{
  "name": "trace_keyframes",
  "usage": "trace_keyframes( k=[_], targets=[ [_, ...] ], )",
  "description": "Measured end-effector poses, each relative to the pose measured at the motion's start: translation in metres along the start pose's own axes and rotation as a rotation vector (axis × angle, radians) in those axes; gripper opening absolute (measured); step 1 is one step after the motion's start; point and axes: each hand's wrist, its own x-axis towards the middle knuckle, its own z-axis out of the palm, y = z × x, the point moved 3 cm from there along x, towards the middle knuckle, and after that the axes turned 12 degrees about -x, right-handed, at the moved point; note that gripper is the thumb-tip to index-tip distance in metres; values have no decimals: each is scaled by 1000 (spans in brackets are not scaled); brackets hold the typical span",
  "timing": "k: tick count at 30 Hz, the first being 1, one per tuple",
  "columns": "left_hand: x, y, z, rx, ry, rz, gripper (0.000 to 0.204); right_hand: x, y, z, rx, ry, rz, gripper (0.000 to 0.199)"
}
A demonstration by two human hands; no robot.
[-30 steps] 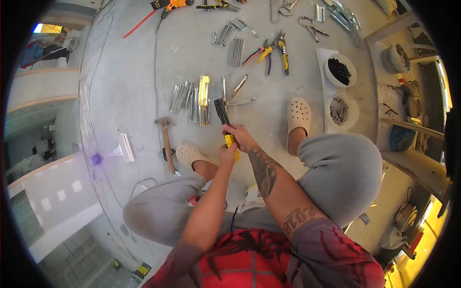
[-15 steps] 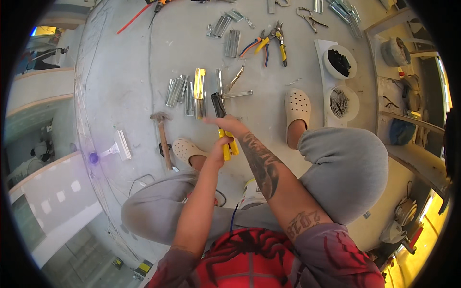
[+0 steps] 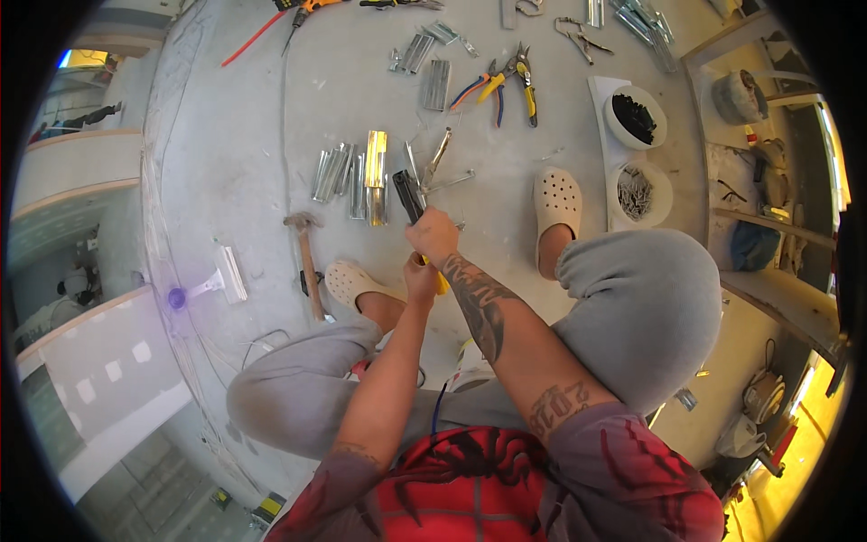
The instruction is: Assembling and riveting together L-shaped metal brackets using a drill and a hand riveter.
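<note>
The fingers of the right hand (image 3: 433,233) are closed around the middle of a hand tool (image 3: 408,193). The fingers of the left hand (image 3: 422,280) grip its yellow handles, directly below the right hand. The tool's black head projects beyond the right fingers, angled up and left. Just beyond the fingers lie silver pliers (image 3: 436,161). Left of these, near the fingers, is a bundle of metal strips (image 3: 377,181). Farther left of the fingers lies a hammer (image 3: 308,260). Well beyond the fingers are yellow-handled snips (image 3: 529,95). Well apart to the right stand two white bowls (image 3: 666,194), one holding black pieces (image 3: 631,118), the other small grey pieces (image 3: 635,192).
</note>
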Motion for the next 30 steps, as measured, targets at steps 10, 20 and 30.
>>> trace_keyframes(
  k=[10,20,30],
  targets=[
    [-52,223,-61,205,-318,-228,31,-20,-70,37,586,-181,-250,67],
    [-31,268,-104,475,-261,-210,23,-1,4,22,231,200,-245,34],
    [87,122,-152,1449,114,212,32,67,30,-63,140,473,-214,15]
  ],
)
